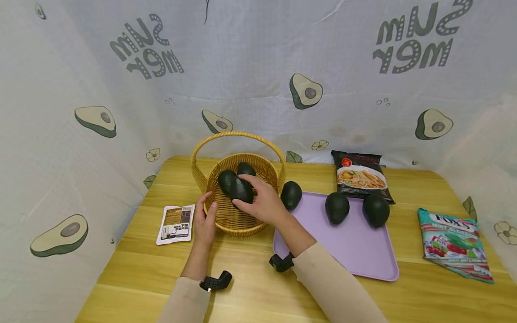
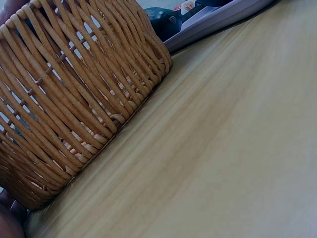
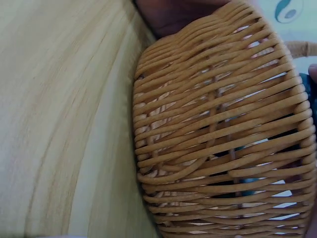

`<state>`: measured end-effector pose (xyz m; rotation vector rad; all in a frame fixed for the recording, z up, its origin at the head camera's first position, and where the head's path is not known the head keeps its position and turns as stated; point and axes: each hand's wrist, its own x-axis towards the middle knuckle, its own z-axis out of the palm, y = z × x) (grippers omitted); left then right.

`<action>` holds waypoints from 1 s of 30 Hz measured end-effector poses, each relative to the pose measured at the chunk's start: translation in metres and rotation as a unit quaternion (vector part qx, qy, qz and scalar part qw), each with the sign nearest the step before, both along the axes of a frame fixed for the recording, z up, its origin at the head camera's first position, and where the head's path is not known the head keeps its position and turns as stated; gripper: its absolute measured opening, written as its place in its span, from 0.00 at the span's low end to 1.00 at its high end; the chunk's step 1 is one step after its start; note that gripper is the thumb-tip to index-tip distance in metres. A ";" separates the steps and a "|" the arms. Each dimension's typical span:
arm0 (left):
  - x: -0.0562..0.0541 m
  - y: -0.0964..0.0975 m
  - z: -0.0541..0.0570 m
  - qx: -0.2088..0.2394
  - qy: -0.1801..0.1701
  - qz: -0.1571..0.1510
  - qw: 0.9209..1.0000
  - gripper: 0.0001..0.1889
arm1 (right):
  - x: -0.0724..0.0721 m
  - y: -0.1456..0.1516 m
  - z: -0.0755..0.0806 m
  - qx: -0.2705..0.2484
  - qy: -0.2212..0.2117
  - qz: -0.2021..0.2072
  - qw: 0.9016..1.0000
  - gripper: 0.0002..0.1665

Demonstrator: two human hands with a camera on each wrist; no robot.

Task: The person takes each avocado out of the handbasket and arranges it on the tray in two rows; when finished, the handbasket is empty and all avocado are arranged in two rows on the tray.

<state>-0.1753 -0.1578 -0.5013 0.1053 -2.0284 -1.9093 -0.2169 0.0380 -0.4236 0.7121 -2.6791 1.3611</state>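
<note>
A yellow wicker basket (image 1: 238, 232) with a tall arched handle stands on the wooden table. My left hand (image 1: 205, 226) holds the basket's left side at the rim; the weave fills most of the left wrist view (image 2: 74, 89). Over the inside of the basket, my right hand (image 1: 264, 199) grips a dark green avocado (image 1: 241, 192) between thumb and fingers. Behind it in the basket lie two more avocados, one at the left (image 1: 226, 180) and one at the back (image 1: 245, 168). In the right wrist view the basket wall (image 3: 223, 129) hides most of what the right hand holds.
Right of the basket is a lilac tray (image 1: 343, 251); one avocado (image 1: 291, 195) is at its left corner, and two (image 1: 337, 208) (image 1: 376, 210) are along its back edge. A black noodle packet (image 1: 359, 175) lies behind, a candy bag (image 1: 454, 244) far right, a white sachet (image 1: 176, 224) left.
</note>
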 end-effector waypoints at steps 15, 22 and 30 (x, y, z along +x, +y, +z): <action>0.000 0.001 0.001 0.008 0.005 -0.005 1.000 0.21 | 0.029 0.026 0.017 -0.094 -0.001 -0.036 0.995 0.45; 0.000 0.001 0.000 0.008 0.008 -0.005 1.000 0.20 | 0.040 0.045 0.023 -0.097 -0.010 -0.052 0.994 0.47; 0.000 0.000 -0.001 0.010 0.005 -0.006 1.000 0.21 | 0.049 0.064 0.021 -0.058 -0.010 -0.069 0.996 0.46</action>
